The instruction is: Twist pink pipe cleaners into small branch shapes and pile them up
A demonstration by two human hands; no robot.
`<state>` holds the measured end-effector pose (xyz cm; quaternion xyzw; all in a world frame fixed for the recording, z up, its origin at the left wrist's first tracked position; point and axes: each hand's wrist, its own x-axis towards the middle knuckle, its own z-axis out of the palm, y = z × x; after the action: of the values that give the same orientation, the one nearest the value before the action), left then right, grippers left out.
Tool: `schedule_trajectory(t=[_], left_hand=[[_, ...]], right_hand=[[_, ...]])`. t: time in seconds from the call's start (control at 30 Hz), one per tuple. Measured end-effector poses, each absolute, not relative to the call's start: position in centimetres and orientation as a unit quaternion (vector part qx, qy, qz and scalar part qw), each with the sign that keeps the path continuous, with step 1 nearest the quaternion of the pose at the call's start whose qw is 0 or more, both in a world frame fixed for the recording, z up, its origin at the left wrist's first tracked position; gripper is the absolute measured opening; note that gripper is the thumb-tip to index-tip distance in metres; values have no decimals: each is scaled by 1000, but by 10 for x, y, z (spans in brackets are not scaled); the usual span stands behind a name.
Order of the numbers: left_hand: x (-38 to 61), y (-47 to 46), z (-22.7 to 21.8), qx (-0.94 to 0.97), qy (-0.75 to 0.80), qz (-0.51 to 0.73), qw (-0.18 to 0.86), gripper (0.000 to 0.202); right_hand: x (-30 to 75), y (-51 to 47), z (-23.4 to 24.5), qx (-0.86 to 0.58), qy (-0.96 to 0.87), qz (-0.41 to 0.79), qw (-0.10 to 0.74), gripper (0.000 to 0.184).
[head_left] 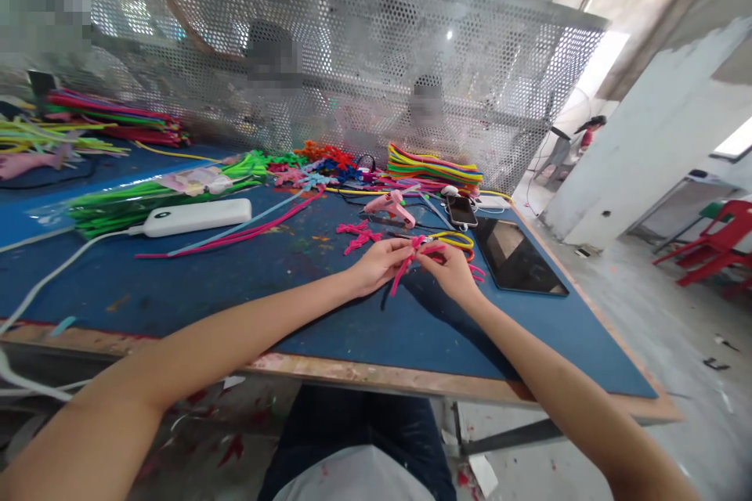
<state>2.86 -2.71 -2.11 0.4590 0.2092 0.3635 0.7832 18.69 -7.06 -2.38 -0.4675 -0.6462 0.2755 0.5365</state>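
Observation:
Between my two hands, just above the blue table mat, is a bent pink pipe cleaner (402, 275), one end hanging down. My left hand (377, 266) pinches it from the left, fingertips closed. On the other side my right hand (450, 270) grips it between thumb and finger. Beyond my left hand lie twisted pink pipe-cleaner pieces (359, 236). A pink glue gun (390, 207) rests on its side a little farther back. Yellow-handled scissors (455, 239) lie just behind my right hand, partly hidden by it.
A tablet (520, 257) and a phone (461, 211) lie on the right. A white power bank (198, 218) with a cable sits left, beside bagged green pipe cleaners (123, 203). Colourful bundles (432, 168) line the back below a perforated metal screen (364, 39).

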Motion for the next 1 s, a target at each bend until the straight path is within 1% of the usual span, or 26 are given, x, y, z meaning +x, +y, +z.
schedule_trajectory(t=[0.1,0.33,0.43,0.57,0.63,0.67,0.73,0.77,0.8,0.87,0.93,1.0], left_hand=[[28,-27,-22,460,193,358,789,24],[29,-28,-19,473,167,350,791,25],[29,-29,-20,493,175,341,781,26],[29,-30,-24,491,185,337,782,27],[29,-30,-25,481,183,335,789,25],[28,-30,-25,479,181,335,791,23],[28,-29,-24,477,179,334,793,21],[28,-29,-24,476,178,335,794,20],[28,-28,-24,473,178,337,794,19],[27,-28,-23,466,177,343,796,19],[27,-27,-22,456,177,348,800,20],[26,-27,-23,448,178,348,804,21]], right_hand=[[185,-69,-24,-458,-615,343,542,18],[183,-72,-18,-436,-550,440,560,23],[185,-72,-18,-434,-530,457,567,24],[187,-71,-20,-428,-562,440,554,25],[188,-72,-19,-434,-598,377,559,23],[189,-73,-17,-442,-621,313,566,23],[193,-75,-11,-450,-674,134,570,33],[196,-77,-8,-445,-701,39,556,40],[199,-78,-4,-433,-730,-47,526,42],[205,-80,2,-405,-788,-163,435,36],[209,-80,6,-387,-827,-215,346,26],[211,-79,7,-378,-846,-229,297,22]])
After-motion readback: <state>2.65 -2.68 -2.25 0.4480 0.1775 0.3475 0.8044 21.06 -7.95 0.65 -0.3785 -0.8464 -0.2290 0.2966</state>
